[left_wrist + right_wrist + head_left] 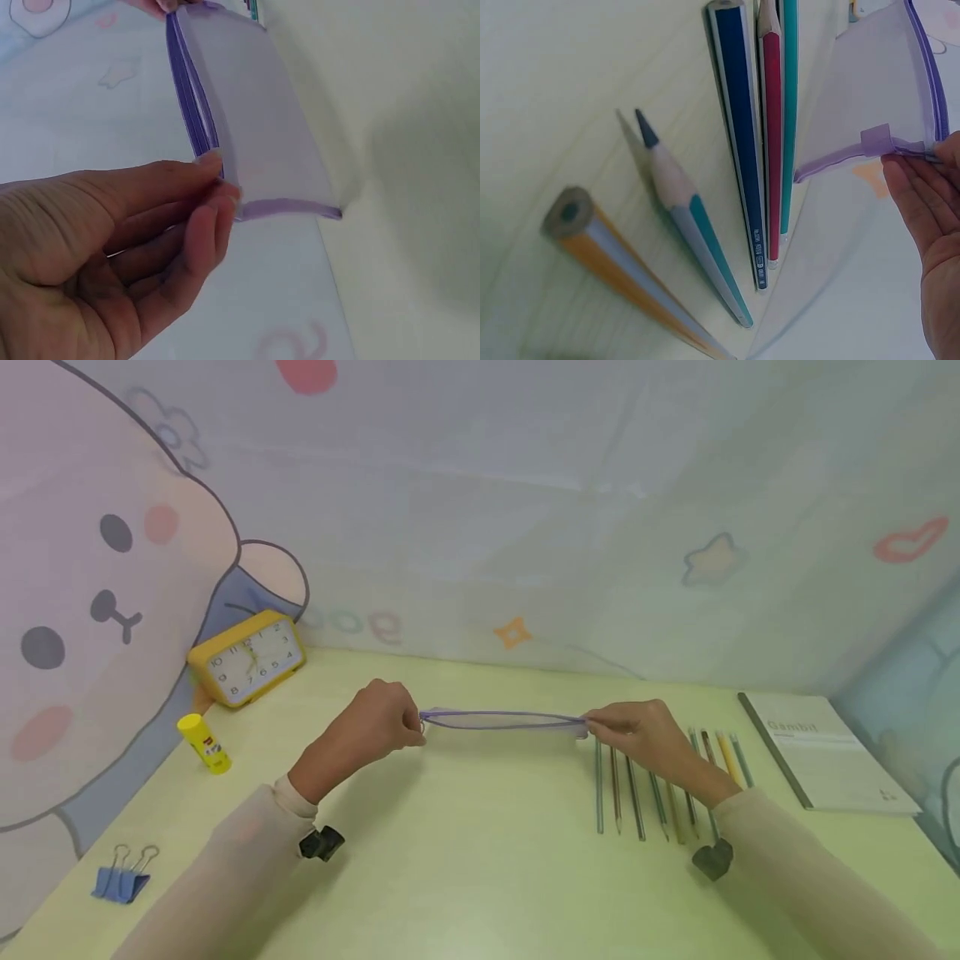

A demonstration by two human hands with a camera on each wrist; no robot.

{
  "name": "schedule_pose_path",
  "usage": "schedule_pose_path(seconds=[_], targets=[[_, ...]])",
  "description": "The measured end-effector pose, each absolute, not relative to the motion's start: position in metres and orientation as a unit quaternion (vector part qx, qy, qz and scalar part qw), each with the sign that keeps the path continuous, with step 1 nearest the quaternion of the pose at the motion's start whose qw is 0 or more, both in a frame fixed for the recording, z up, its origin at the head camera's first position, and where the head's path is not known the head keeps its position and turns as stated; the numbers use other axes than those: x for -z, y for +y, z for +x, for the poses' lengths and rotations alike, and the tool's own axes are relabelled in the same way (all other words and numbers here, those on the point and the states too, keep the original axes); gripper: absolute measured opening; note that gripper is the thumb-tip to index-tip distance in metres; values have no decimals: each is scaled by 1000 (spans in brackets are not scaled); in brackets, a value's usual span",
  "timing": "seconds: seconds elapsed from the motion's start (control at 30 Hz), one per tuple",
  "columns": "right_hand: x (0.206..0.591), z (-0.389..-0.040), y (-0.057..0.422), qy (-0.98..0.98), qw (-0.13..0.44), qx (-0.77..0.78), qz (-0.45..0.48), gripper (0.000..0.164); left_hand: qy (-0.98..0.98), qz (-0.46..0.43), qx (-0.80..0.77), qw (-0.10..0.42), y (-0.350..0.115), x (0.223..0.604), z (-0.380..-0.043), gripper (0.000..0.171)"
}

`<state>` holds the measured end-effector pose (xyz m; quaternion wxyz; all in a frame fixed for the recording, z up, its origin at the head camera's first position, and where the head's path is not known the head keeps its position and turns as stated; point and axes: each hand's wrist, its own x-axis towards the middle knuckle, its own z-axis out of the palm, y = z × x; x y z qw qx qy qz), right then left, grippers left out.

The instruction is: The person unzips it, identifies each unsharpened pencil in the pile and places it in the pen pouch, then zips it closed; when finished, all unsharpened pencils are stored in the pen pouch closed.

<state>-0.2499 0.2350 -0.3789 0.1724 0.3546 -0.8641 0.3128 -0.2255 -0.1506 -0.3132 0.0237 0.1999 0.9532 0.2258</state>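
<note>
A translucent zip pouch with purple edging [495,713] is stretched between both hands above the table, its top slightly parted in a narrow gap. My left hand [375,720] pinches one top corner by the zip's end. In the left wrist view, thumb and fingertips meet on that corner, and the pouch's pale side [259,112] hangs flat. My right hand [647,737] pinches the opposite corner, close to a small purple tab [877,140] seen in the right wrist view. Below the right hand lies a row of several pencils [636,802], some hidden under the forearm.
At the back left stands a yellow alarm clock [251,660], with a yellow glue stick [204,745] in front of it. Blue binder clips [120,885] lie at the front left. A notebook [832,756] lies on the right. A printed cloth [480,527] hangs behind the table.
</note>
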Motion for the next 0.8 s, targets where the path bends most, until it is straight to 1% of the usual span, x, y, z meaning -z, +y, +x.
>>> schedule_pose_path(seconds=[0.07, 0.13, 0.2, 0.27, 0.33, 0.43, 0.6, 0.7, 0.8], targets=[[380, -248, 236, -865, 172, -312, 354, 20, 954, 210, -215, 13, -146, 315, -224, 21], [381, -248, 236, -863, 176, -310, 358, 20, 952, 220, -211, -6, -142, 314, -223, 19], [381, -248, 235, -861, 177, -313, 361, 21, 950, 238, -199, -30, -137, 313, -225, 12], [381, -249, 234, -858, 176, -317, 365, 21, 947, 259, -183, -42, -132, 313, -227, 5], [380, -249, 234, -855, 176, -320, 369, 22, 945, 281, -158, -48, -125, 314, -231, 12], [378, -249, 233, -851, 177, -321, 376, 22, 940, 311, -139, -36, -114, 318, -237, 22], [376, -250, 232, -848, 172, -316, 390, 23, 929, 345, -131, -28, -99, 327, -242, 27], [375, -250, 232, -853, 157, -312, 387, 24, 923, 357, -145, -13, -92, 329, -244, 33], [375, -249, 233, -861, 132, -304, 385, 26, 911, 379, -165, 7, -90, 330, -243, 32]])
